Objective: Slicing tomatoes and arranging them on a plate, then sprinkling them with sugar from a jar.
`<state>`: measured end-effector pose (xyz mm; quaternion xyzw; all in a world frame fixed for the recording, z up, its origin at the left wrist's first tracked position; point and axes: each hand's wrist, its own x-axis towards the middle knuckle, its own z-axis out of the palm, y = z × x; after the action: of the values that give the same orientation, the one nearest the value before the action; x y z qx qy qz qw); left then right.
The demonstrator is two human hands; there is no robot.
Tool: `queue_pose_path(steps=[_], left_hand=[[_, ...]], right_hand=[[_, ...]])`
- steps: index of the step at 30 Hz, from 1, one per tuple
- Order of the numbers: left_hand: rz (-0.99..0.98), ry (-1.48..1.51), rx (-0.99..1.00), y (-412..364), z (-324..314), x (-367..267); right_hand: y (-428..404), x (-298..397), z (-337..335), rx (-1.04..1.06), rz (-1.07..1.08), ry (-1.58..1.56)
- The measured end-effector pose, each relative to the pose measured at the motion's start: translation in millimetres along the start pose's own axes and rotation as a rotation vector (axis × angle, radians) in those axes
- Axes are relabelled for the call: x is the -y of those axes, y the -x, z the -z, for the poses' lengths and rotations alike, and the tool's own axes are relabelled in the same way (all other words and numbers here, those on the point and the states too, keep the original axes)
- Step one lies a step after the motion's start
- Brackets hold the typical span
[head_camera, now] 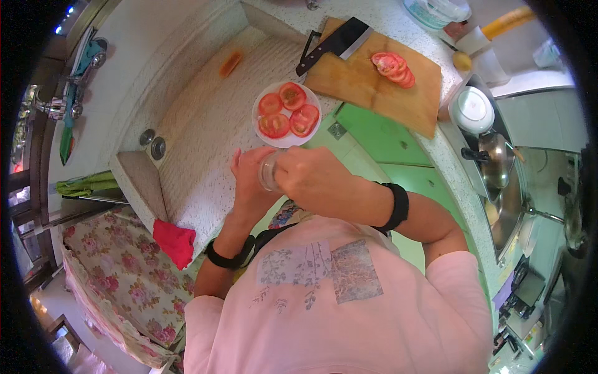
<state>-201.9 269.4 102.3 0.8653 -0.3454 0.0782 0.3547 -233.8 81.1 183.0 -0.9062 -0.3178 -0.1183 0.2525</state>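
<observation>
My left hand (254, 180) is wrapped around a small clear glass jar (267, 172) in front of my chest. The fingers of my right hand (308, 177) are bent at the jar's mouth; whether they pinch something inside is hidden. Just beyond both hands sits a white plate (262, 137) bearing several round tomato slices (292, 96). On the wooden cutting board (373, 103) rests an overlapping row of tomato slices (393, 70). A cleaver (334, 46) with a dark handle lies across the board's far left corner.
To the left is a stone sink (201, 107) with a reddish-brown piece (230, 64) in it and drains near its left end. A red cloth (175, 243) hangs over its near corner. Right of the board stand an upturned white bowl (473, 110) and a steel pot (495, 161).
</observation>
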Motion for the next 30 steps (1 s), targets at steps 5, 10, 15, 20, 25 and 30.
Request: queue_pose_path(steps=[5, 10, 15, 20, 25, 30], left_hand=[[0.183, 0.041, 0.163, -3.6, -2.3, 1.0], [0.228, 0.037, 0.239, -8.3, -2.7, -3.2], [0.131, -0.068, 0.194, -3.9, -16.5, 3.7], [0.236, 0.023, 0.182, -0.7, -15.1, 8.6], [0.268, 0.044, 0.178, 0.4, -13.6, 9.5], [0.331, 0.014, 0.221, 3.0, -11.5, 9.7]], right_hand=[[4.4, -12.1, 16.2, -0.133, 0.031, 0.011], [21.8, -24.4, 5.4, -0.083, 0.034, 0.162], [41.3, -32.7, -11.1, -0.064, -0.245, -0.257], [52.7, -47.9, 6.4, -0.027, -0.772, -0.725], [47.8, -45.3, 8.7, -0.151, -0.928, -0.947], [43.8, -47.5, 6.7, -0.105, -0.942, -0.978]])
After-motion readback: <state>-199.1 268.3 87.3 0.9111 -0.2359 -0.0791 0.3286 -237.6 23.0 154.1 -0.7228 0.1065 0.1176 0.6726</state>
